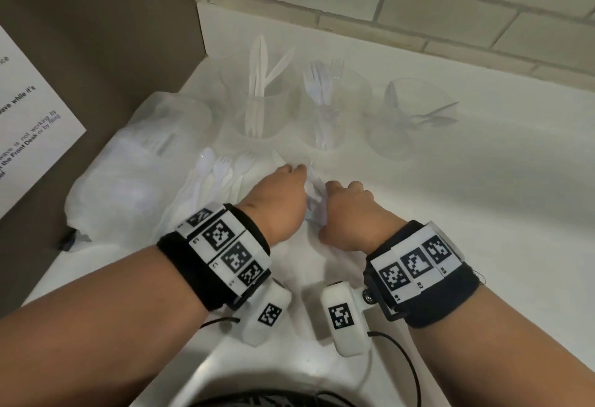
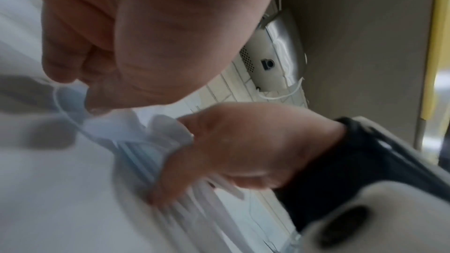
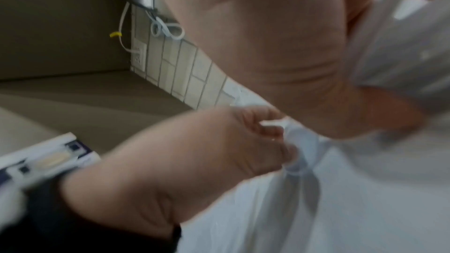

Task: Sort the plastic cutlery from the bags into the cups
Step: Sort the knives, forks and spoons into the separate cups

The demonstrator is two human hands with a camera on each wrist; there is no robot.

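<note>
Hands are meeting over a thin clear plastic bag [image 1: 314,200] lying just before the transparent cups [image 1: 325,110]: left hand [image 1: 277,200] and right hand [image 1: 349,213] are each pinching its bunched top, equally near, the white plastic cutlery [image 1: 219,174] lying loose leftward

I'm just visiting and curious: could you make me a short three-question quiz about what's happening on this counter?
1. True or false: the clear cup holding knives stands left of the clear cup holding forks.
2. What do the left hand and right hand both grip?
A. a spoon
B. a thin plastic bag
C. a cup
3. Fill in: the rightmost cup holds ____.

Key:
1. True.
2. B: both hands pinch the bag between them.
3. Spoons.
</note>
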